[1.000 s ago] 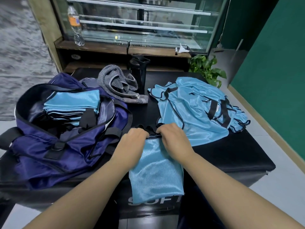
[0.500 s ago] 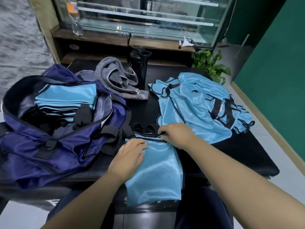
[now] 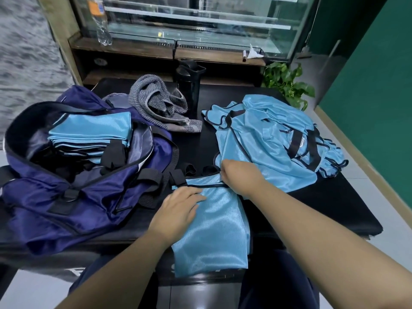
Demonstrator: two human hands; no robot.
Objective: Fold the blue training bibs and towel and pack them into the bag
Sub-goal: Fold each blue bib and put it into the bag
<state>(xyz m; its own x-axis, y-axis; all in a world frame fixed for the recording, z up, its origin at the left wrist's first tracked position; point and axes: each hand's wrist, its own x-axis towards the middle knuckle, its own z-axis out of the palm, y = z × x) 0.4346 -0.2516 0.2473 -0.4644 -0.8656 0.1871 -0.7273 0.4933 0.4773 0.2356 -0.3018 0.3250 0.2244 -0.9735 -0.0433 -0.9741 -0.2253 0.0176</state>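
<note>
- Bib lies lengthwise at the table's near edge, its lower end hanging over.
- Left hand rests spread and flat on it; right hand pinches the black-trimmed top edge.
- Best bet: keep the flat hand anchoring, draw the top over evenly, edges matched.
- Bag waits open on the left, folded bibs inside; loose bibs and the towel wait too.

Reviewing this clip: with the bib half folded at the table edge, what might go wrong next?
1. The bib hangs over the table edge; only the flat left hand pins it, so it may slide off when released.
2. The right hand pinches its top edge beside the unfolded pile and could snag a neighbouring bib.
</note>
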